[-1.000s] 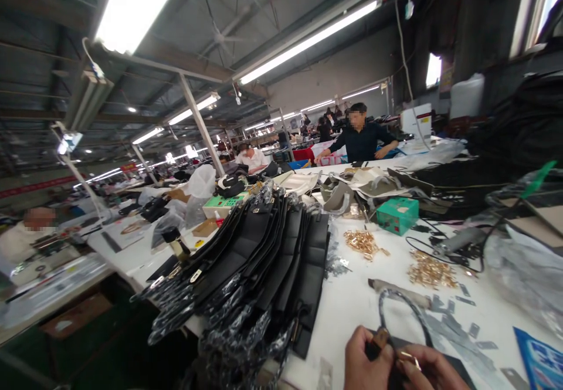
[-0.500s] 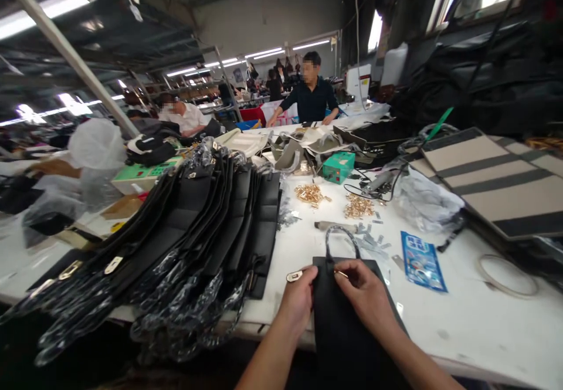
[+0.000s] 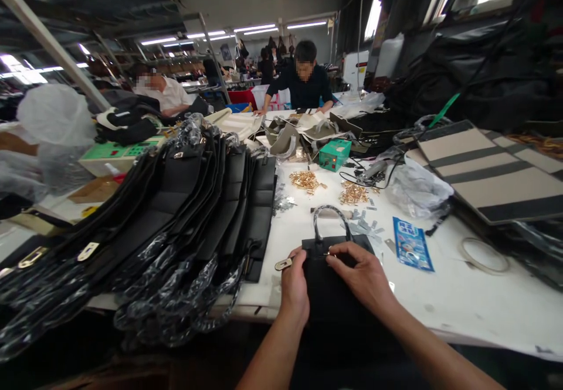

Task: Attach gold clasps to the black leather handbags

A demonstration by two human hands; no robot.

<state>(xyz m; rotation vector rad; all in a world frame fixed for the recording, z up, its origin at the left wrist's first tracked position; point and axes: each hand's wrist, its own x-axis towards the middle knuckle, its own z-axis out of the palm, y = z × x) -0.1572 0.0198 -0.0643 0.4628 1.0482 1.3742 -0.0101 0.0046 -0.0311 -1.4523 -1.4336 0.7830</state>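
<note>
A black handbag (image 3: 334,284) with a plastic-wrapped loop handle (image 3: 331,217) lies flat on the white table (image 3: 461,302) in front of me. My left hand (image 3: 294,284) grips the bag's upper left edge, beside a strap end with a gold metal tab (image 3: 282,264). My right hand (image 3: 358,275) pinches a small gold fitting at the bag's top edge, fingers closed. Both forearms reach in from the bottom of the view.
A row of black bags in plastic wrap (image 3: 185,214) fills the table's left. Piles of gold hardware (image 3: 308,180), a green box (image 3: 334,154), a blue packet (image 3: 411,243) and striped panels (image 3: 488,173) lie beyond. Two people (image 3: 303,79) work at the far end.
The view swung down from the ceiling toward the table. The bag now lies flat before me, and both hands have shifted a little along its top edge.
</note>
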